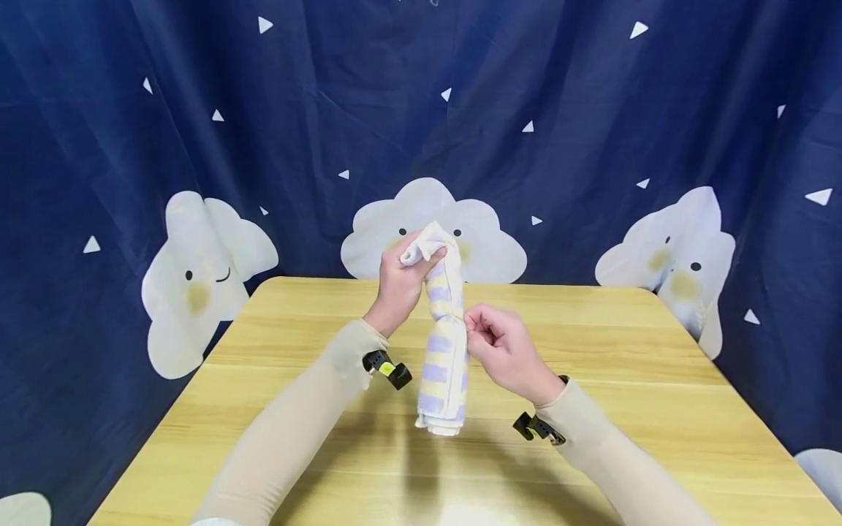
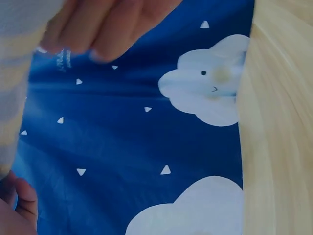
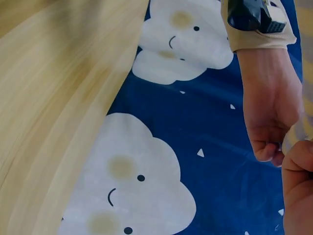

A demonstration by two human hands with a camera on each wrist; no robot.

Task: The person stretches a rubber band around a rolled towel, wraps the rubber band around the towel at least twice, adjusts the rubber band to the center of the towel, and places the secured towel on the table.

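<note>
Near the camera, the right hand (image 1: 503,351) pinches the middle of a striped towel (image 1: 446,351). Farther off, the left hand (image 1: 401,281) grips its top, so it hangs above the worktop (image 1: 658,380). Soft, light and floppy, probably; the ends give the best hold.

Right wrist view.

Right hand (image 3: 298,191): lower right corner, only partly in frame, knuckles bent; what its grip encloses cannot be made out.

Left hand (image 3: 271,117): just above the right hand's grip, fingers curled into a fist at the lower end, close against a sliver of pale cloth (image 3: 304,125) at the right edge. Wrist wears a beige sleeve (image 3: 257,39) with a black device (image 3: 254,14) strapped above it.

Worktop (image 3: 54,98): light wood grain, far left of the grip, filling the upper left.

Backdrop (image 3: 215,161): dark blue curtain with small white triangles and white smiling clouds (image 3: 127,181), left of the grip.
</note>
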